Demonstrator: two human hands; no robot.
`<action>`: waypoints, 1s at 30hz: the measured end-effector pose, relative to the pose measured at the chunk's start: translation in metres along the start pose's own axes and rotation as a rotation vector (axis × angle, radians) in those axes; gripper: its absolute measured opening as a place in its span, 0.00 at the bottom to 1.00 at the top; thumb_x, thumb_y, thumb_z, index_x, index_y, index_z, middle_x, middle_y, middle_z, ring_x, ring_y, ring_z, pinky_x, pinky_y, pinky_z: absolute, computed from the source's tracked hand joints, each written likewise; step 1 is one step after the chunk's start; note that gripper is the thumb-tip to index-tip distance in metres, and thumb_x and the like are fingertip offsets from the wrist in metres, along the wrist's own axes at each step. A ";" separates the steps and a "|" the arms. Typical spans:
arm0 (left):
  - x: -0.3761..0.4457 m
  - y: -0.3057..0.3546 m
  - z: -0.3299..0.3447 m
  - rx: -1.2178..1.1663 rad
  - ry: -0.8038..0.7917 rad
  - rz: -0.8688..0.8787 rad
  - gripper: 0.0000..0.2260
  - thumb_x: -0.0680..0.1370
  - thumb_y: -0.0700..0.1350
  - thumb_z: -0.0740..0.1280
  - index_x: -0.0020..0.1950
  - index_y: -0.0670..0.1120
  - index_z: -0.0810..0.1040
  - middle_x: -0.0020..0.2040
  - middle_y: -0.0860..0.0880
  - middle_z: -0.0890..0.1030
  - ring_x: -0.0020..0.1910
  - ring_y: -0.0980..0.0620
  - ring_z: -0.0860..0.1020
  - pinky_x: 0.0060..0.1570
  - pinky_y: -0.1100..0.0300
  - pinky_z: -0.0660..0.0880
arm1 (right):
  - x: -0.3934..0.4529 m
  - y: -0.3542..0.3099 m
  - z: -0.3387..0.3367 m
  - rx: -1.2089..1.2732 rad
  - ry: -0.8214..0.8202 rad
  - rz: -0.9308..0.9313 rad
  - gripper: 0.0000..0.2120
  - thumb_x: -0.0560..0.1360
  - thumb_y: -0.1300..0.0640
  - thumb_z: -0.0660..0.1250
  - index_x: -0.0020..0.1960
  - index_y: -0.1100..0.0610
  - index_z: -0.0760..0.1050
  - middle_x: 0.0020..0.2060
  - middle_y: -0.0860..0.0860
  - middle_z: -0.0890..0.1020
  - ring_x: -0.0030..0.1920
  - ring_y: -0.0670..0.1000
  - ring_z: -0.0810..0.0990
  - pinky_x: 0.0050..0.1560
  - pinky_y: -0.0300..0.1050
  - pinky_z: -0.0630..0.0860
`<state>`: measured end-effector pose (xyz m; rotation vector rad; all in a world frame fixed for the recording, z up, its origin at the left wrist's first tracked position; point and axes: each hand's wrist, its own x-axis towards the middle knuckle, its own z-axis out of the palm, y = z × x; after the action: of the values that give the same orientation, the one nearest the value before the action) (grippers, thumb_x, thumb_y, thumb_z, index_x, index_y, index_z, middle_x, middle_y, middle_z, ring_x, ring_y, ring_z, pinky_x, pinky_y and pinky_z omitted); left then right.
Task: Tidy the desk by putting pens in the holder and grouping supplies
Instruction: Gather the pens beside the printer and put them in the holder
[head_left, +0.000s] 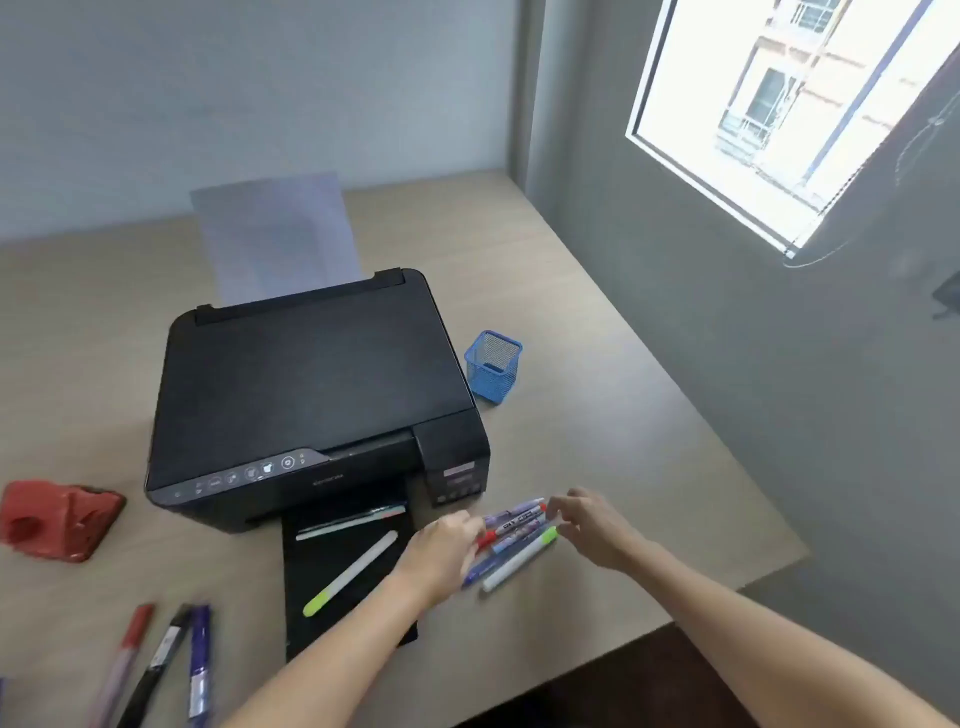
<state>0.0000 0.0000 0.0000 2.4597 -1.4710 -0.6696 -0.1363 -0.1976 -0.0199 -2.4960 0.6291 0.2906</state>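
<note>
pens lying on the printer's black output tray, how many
2. A white pen with a green cap lies diagonally mid-tray; a thin white pen lies near the printer slot. The left hand may hide more.

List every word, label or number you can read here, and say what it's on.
None can be read.
Printer front logo: too blurred.
Printer side tank label: too small.
Printer button icons: symbols only, unclear.
Pens between the hands: print on the barrels, blurred.
</note>
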 end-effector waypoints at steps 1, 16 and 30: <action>0.006 0.003 0.007 0.044 -0.058 -0.054 0.11 0.80 0.43 0.60 0.62 0.45 0.74 0.56 0.44 0.77 0.56 0.43 0.78 0.52 0.50 0.75 | 0.002 0.007 0.013 -0.006 -0.038 -0.031 0.12 0.73 0.60 0.65 0.55 0.53 0.78 0.46 0.53 0.74 0.50 0.57 0.78 0.51 0.44 0.72; 0.012 0.026 0.041 0.217 -0.303 -0.272 0.11 0.81 0.41 0.60 0.63 0.41 0.67 0.61 0.42 0.77 0.60 0.42 0.77 0.54 0.48 0.75 | 0.009 0.097 -0.003 -0.166 -0.070 -0.308 0.02 0.77 0.55 0.61 0.46 0.53 0.70 0.45 0.51 0.76 0.47 0.50 0.71 0.46 0.43 0.71; 0.099 0.050 -0.167 0.249 0.406 -0.239 0.04 0.81 0.39 0.62 0.50 0.42 0.76 0.45 0.44 0.82 0.43 0.41 0.80 0.33 0.55 0.67 | 0.020 0.106 -0.007 -0.219 0.041 -0.427 0.05 0.77 0.58 0.55 0.49 0.54 0.69 0.41 0.51 0.77 0.41 0.51 0.75 0.42 0.40 0.71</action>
<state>0.0800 -0.1211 0.1389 2.7703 -1.1751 -0.0060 -0.1710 -0.2879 -0.0689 -2.7712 0.0703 0.1516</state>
